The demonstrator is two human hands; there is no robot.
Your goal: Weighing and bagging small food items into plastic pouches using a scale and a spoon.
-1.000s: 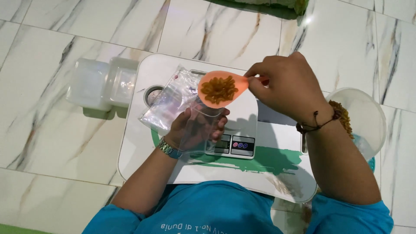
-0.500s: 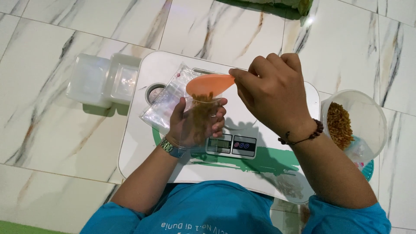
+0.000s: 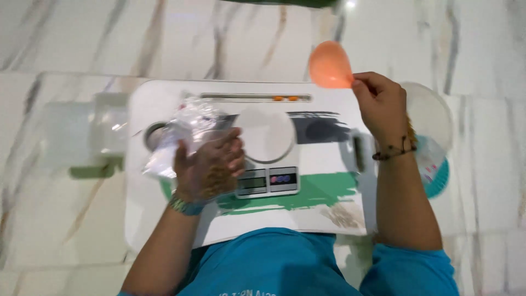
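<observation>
My left hand (image 3: 211,167) grips a small clear plastic bag (image 3: 216,178) with brown grainy filling, held over the left side of a white lap tray (image 3: 164,219). My right hand (image 3: 383,107) holds an orange plastic spoon (image 3: 330,66) up near the tray's far right corner; the spoon looks empty. A small digital kitchen scale (image 3: 268,142) with a round white plate sits in the middle of the tray between my hands. A loose pile of clear plastic bags (image 3: 183,129) lies on the tray to the left of the scale.
A clear bowl (image 3: 433,120) over a teal base sits on the floor right of the tray, partly behind my right wrist. Translucent plastic containers (image 3: 82,134) stand on the marble floor left of the tray. The tray has a green and black painted band (image 3: 323,189).
The orange spoon, full and over the bag a second ago, tipped into it and has now swung up to the right, away from the bag. My left hand still holds the bag. The view has blurred and shifted.
</observation>
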